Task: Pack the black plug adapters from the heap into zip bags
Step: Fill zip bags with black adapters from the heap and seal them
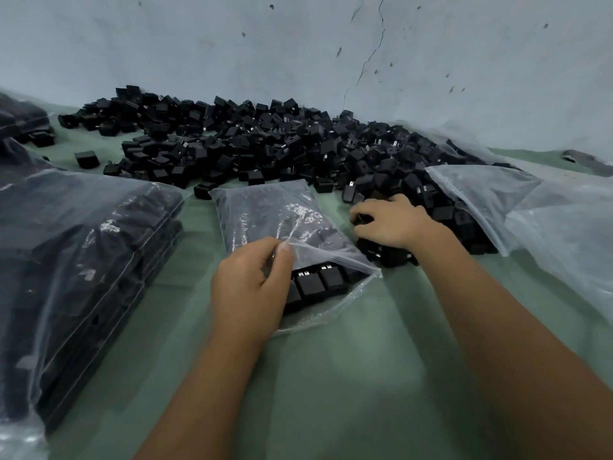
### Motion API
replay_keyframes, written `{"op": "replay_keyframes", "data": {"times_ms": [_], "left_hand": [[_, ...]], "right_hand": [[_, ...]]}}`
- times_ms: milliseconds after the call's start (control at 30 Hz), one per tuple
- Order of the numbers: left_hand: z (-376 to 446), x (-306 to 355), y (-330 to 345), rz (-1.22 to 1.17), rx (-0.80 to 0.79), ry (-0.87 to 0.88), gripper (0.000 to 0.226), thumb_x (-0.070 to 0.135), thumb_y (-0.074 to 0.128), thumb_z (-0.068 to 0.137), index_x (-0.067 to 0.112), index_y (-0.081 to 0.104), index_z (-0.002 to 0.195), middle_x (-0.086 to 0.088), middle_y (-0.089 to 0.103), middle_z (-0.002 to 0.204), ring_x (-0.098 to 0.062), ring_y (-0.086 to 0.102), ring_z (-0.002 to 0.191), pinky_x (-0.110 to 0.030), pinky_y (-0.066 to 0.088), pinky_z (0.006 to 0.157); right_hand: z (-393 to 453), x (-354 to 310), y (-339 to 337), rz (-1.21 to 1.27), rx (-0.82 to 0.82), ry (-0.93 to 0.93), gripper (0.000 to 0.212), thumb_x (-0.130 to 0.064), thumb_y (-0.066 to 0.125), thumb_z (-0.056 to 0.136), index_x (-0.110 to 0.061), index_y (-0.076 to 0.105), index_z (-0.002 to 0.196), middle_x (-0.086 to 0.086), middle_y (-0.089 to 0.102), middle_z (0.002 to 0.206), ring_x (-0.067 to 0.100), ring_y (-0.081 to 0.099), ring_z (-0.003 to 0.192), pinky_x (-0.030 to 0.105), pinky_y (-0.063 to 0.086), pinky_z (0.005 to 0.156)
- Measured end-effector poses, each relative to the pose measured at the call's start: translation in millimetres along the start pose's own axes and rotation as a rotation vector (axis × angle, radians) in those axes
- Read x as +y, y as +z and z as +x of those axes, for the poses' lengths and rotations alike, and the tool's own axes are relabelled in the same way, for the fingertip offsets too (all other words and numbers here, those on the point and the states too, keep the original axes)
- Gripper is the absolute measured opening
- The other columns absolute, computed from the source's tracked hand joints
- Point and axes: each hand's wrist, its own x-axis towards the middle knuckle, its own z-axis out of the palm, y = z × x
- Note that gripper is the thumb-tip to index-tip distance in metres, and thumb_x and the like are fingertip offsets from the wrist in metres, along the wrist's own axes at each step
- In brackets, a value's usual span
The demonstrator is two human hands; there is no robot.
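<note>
Pinching the upper lip of the zip bag (282, 220) between thumb and forefinger, our left hand (248, 283) holds the mouth lifted open, and we can see black plug adapters (315, 282) already lying in neat rows just inside that mouth, directly beside the knuckles. Taking the zip bag as our landmark, our right hand (391, 220) sits just to its right, fingers curled down over a clump of adapters at the near edge of the heap (252, 141); we cannot tell how many it actually grips, since the fingertips are buried among the black pieces. Beyond the zip bag and spreading to both sides of its far end, the heap runs in a broad band along the foot of the cracked pale wall (298, 44). To the right of the zip bag, past our right hand, an empty clear bag (481, 190) lies over the heap's edge, with more loose clear plastic (564, 227) further right. To the left of the zip bag, well apart from it, a stack of filled bags (83, 254) rests under a clear wrap, dark with packed adapters. One stray adapter (87, 159) stands alone beyond that stack, left of the heap. Everything lies on a green table surface (331, 376), and both our bare forearms reach in over it from the near side.
</note>
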Motion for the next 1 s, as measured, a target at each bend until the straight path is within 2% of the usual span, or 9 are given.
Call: {"op": "replay_keyframes", "data": {"times_ms": [167,267,367,533,600,733,867,933,1000], "left_hand": [[0,0,1,-0.004,-0.004,-0.021,0.042,0.037,0.043,0.088,0.005,0.059,0.067,-0.007,0.059,0.062,-0.027,0.057,0.063,-0.050,0.047,0.060],[1,1,2,0.008,-0.004,-0.023,0.042,0.036,0.042,0.088,0.004,0.059,0.067,-0.008,0.059,0.061,-0.028,0.057,0.063,-0.050,0.046,0.060],[1,1,2,0.002,-0.002,-0.039,0.040,0.035,0.043,0.088,0.005,0.059,0.067,-0.008,0.059,0.061,-0.029,0.057,0.064,-0.050,0.046,0.061],[2,2,2,-0.006,0.001,-0.065,0.038,0.036,0.044,0.088,0.010,0.062,0.067,-0.005,0.063,0.063,-0.027,0.061,0.067,-0.048,0.049,0.064],[1,3,1,-0.033,0.006,-0.086,0.037,0.037,0.044,0.087,0.012,0.063,0.067,-0.003,0.064,0.063,-0.025,0.062,0.068,-0.047,0.050,0.066],[0,4,-1,-0.075,0.005,-0.102,0.038,0.039,0.043,0.085,0.013,0.065,0.069,-0.003,0.065,0.065,-0.025,0.064,0.070,-0.047,0.051,0.068],[-2,5,-3,-0.101,0.005,-0.118,0.036,0.040,0.044,0.083,0.014,0.066,0.069,-0.002,0.066,0.066,-0.023,0.064,0.071,-0.046,0.051,0.068],[-3,5,-4,-0.107,0.001,-0.140,0.036,0.041,0.044,0.083,0.015,0.066,0.070,0.000,0.066,0.067,-0.022,0.065,0.072,-0.046,0.052,0.070],[-4,4,-5,-0.118,-0.006,-0.158,0.035,0.040,0.046,0.083,0.015,0.066,0.071,0.001,0.067,0.068,-0.022,0.065,0.074,-0.047,0.052,0.072]], "right_hand": [[-36,19,-24,0.434,-0.186,-0.078,0.033,-0.063,0.055,0.078,-0.043,0.072,0.097,-0.021,0.056,0.130,0.006,0.053,0.115,0.031,0.034,0.102],[-57,25,-33,0.725,0.131,-0.044,0.025,-0.062,0.052,0.080,-0.049,0.072,0.086,-0.032,0.060,0.114,-0.013,0.050,0.100,0.018,0.035,0.081],[-63,19,-22,0.957,0.507,0.078,0.029,-0.044,0.050,0.089,-0.036,0.074,0.076,-0.026,0.068,0.085,-0.008,0.060,0.083,0.019,0.039,0.067],[-67,-22,9,1.041,0.748,0.180,0.021,-0.023,0.051,0.084,-0.031,0.066,0.073,-0.015,0.062,0.061,0.000,0.048,0.048,0.024,0.040,0.052],[-71,-38,24,1.031,0.800,0.188,0.023,-0.017,0.047,0.085,-0.032,0.064,0.080,-0.013,0.061,0.067,0.001,0.048,0.052,0.025,0.036,0.052],[-90,-44,53,0.820,0.901,0.175,0.029,-0.005,0.045,0.088,-0.023,0.067,0.094,-0.013,0.056,0.091,0.012,0.056,0.089,0.025,0.042,0.069],[-112,-35,66,0.702,0.965,0.162,0.031,0.001,0.046,0.081,-0.021,0.067,0.088,-0.016,0.053,0.084,0.011,0.055,0.085,0.019,0.038,0.064],[-117,-28,68,0.601,0.863,0.210,0.039,0.004,0.046,0.078,-0.023,0.066,0.098,-0.012,0.054,0.091,0.015,0.053,0.091,0.024,0.039,0.063],[-118,-23,70,0.499,0.673,0.239,0.053,0.004,0.046,0.077,-0.022,0.059,0.121,-0.005,0.053,0.110,0.019,0.045,0.107,0.029,0.042,0.076]]}}
